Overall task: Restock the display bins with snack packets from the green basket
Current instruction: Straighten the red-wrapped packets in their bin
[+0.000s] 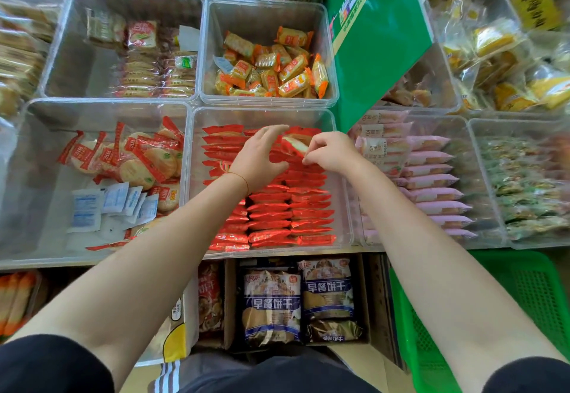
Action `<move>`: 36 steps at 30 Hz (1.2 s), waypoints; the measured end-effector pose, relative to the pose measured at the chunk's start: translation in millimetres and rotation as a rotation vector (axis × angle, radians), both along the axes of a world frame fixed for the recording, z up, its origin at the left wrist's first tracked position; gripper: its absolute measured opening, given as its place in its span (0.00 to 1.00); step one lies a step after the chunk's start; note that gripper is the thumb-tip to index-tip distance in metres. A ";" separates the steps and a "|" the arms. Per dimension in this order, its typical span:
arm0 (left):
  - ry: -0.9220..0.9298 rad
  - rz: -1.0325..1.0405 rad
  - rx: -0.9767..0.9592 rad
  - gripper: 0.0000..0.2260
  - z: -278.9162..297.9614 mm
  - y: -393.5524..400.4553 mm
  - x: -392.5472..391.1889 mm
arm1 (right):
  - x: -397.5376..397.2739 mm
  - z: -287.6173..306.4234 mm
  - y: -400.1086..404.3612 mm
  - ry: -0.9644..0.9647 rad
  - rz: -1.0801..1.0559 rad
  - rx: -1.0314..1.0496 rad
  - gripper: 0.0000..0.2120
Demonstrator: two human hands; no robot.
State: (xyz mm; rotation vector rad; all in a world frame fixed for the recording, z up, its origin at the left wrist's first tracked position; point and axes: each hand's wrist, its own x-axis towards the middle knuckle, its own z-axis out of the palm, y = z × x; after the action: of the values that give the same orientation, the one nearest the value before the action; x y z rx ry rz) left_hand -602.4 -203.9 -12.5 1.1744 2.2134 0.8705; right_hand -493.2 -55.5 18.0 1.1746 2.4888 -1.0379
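Pinching red snack packet [294, 144], right hand [331, 152] fingers clamped; left hand [262, 158] fingers spread just beside; packet's long axis crosses rows

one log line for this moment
step: restocking red packet bin | left hand: open over rows | right hand: pinching packet

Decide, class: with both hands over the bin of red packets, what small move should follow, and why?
Probably lower the tilted red packet into the back row and press it flat. The right hand pinches it above the neat rows in the clear bin, while the left hand hovers open beside it, seemingly ready to steady it.
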 end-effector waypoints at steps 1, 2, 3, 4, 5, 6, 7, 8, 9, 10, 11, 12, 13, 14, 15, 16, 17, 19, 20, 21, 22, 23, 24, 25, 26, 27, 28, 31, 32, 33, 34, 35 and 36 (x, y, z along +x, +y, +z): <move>-0.019 -0.016 0.021 0.26 3.4 1.5 0.0 | 5.5 8.0 -2.1 0.045 -0.005 -0.053 0.06; -0.037 -0.007 0.037 0.21 8.4 3.0 0.7 | 10.9 17.1 -3.9 0.100 -0.013 -0.112 0.06; -0.087 0.024 0.045 0.17 11.4 3.3 0.0 | 15.4 24.3 -3.8 0.164 -0.042 -0.187 0.06; -0.179 0.053 0.054 0.15 15.9 2.8 -0.3 | 19.8 30.7 -2.9 0.244 -0.081 -0.262 0.06; -0.306 0.075 0.073 0.16 17.9 1.9 -2.1 | 23.6 37.2 -2.7 0.325 -0.121 -0.333 0.07; -0.441 0.089 0.086 0.20 20.8 -0.9 -3.1 | 26.3 41.1 -1.8 0.393 -0.160 -0.396 0.08; -0.574 0.097 0.105 0.23 22.6 -4.1 -3.8 | 27.8 43.8 -1.9 0.443 -0.199 -0.454 0.08; -0.703 0.097 0.131 0.22 25.8 -7.6 -2.5 | 28.7 45.6 -2.6 0.472 -0.230 -0.498 0.09; -0.814 0.090 0.158 0.17 29.2 -10.5 0.3 | 29.1 45.7 -4.1 0.489 -0.253 -0.529 0.08; -0.889 0.082 0.175 0.13 34.3 -12.5 3.9 | 29.1 42.6 -5.7 0.495 -0.266 -0.541 0.07; -0.931 0.086 0.185 0.11 35.7 -13.8 5.9 | 29.5 40.2 -8.4 0.496 -0.263 -0.537 0.06; -0.953 0.089 0.188 0.11 38.3 -15.2 8.3 | 29.7 37.6 -11.5 0.486 -0.249 -0.513 0.06; -0.968 0.110 0.185 0.11 36.6 -16.1 8.6 | 30.1 34.8 -14.4 0.475 -0.231 -0.488 0.05; -0.985 0.146 0.172 0.12 37.3 -16.4 9.8 | 30.0 32.2 -16.7 0.459 -0.213 -0.464 0.04; -0.989 0.196 0.161 0.12 36.3 -16.5 9.3 | 29.7 30.9 -18.4 0.442 -0.196 -0.441 0.04; -0.976 0.253 0.160 0.12 34.8 -16.5 9.5 | 29.8 31.4 -20.1 0.424 -0.178 -0.420 0.03; -0.943 0.291 0.167 0.10 33.2 -16.3 9.4 | 30.2 32.9 -21.2 0.408 -0.163 -0.408 0.02; -0.858 0.289 0.173 0.07 31.9 -16.7 10.7 | 29.7 38.0 -22.2 0.359 -0.106 -0.410 0.05; -0.837 0.269 0.167 0.07 32.9 -16.1 12.9 | 28.5 40.0 -22.6 0.319 -0.057 -0.395 0.09; -0.817 0.249 0.156 0.08 32.0 -15.5 14.7 | 26.6 42.1 -22.4 0.271 -0.001 -0.349 0.11; -0.801 0.244 0.145 0.08 31.2 -14.5 16.8 | 23.5 42.6 -21.1 0.226 0.042 -0.285 0.10; -0.758 0.247 0.139 0.08 30.9 -14.1 18.3 | 19.8 43.1 -18.3 0.203 0.067 -0.211 0.08; -0.668 0.263 0.129 0.09 28.7 -13.8 18.5 | 15.8 43.9 -14.5 0.206 0.069 -0.137 0.05; -0.525 0.283 0.114 0.09 24.0 -14.5 16.1 | 11.9 43.5 -9.2 0.227 0.054 -0.054 0.04; -0.353 0.302 0.086 0.10 18.6 -16.2 12.0 | 8.2 43.4 -3.6 0.250 0.027 0.046 0.05; -0.182 0.315 0.047 0.11 14.6 -19.9 7.0 | 5.4 44.1 1.4 0.260 0.005 0.156 0.04; -0.037 0.308 0.008 0.12 9.9 -24.3 1.0 | 2.7 44.5 5.9 0.258 -0.003 0.262 0.03; 0.207 0.161 -0.154 0.16 -3.8 -31.7 -12.2 | -5.8 33.1 14.3 0.192 0.045 0.470 0.02; 0.255 0.099 -0.213 0.17 -7.2 -31.6 -13.0 | -9.4 26.0 15.0 0.176 0.066 0.507 0.03; 0.291 0.050 -0.255 0.18 -9.0 -31.4 -12.0 | -12.6 19.0 14.9 0.163 0.093 0.537 0.03; 0.314 0.020 -0.278 0.19 -10.8 -30.8 -10.5 | -16.0 12.5 14.0 0.153 0.127 0.571 0.03; 0.336 0.004 -0.283 0.20 -12.0 -30.4 -8.7 | -18.7 5.7 13.2 0.151 0.155 0.609 0.04; 0.352 -0.003 -0.285 0.20 -13.2 -30.1 -7.0 | -20.8 0.6 12.2 0.152 0.176 0.650 0.05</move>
State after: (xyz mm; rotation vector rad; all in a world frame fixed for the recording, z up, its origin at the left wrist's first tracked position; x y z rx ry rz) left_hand -609.3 -234.0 -25.7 1.2633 2.5078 0.3451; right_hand -514.0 -43.3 18.6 1.0064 3.1009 -0.2723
